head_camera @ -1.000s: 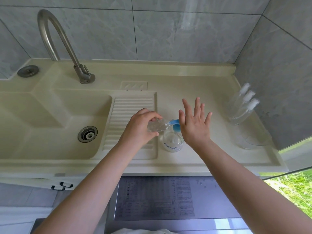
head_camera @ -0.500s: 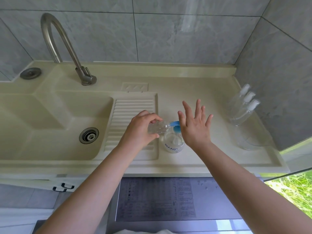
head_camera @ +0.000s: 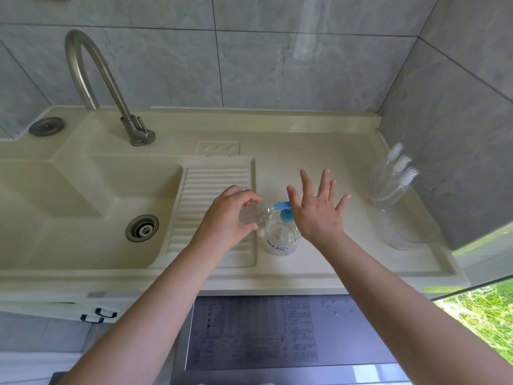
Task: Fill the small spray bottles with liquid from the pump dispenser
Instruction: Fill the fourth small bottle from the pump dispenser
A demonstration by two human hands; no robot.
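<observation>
My left hand (head_camera: 227,215) grips a small clear spray bottle (head_camera: 256,213), tipped on its side with its mouth against the blue spout of the pump dispenser (head_camera: 281,237). The dispenser is a clear round bottle with a blue pump head and stands on the counter just right of the ribbed drainboard. My right hand (head_camera: 319,209) is over the pump head with straight, spread fingers and its palm down on it. Three more small spray bottles (head_camera: 388,182) with white caps stand in a clear holder at the right, near the wall.
A cream sink basin (head_camera: 83,207) with a steel drain (head_camera: 142,228) lies to the left, and a curved steel tap (head_camera: 111,87) rises behind it. The ribbed drainboard (head_camera: 205,190) sits under my left hand. A grey appliance top (head_camera: 263,337) lies below the counter edge.
Both hands and both bottles keep the same pose. Only the camera view has tilted a little, so the scene sits slightly lower in the frame.
</observation>
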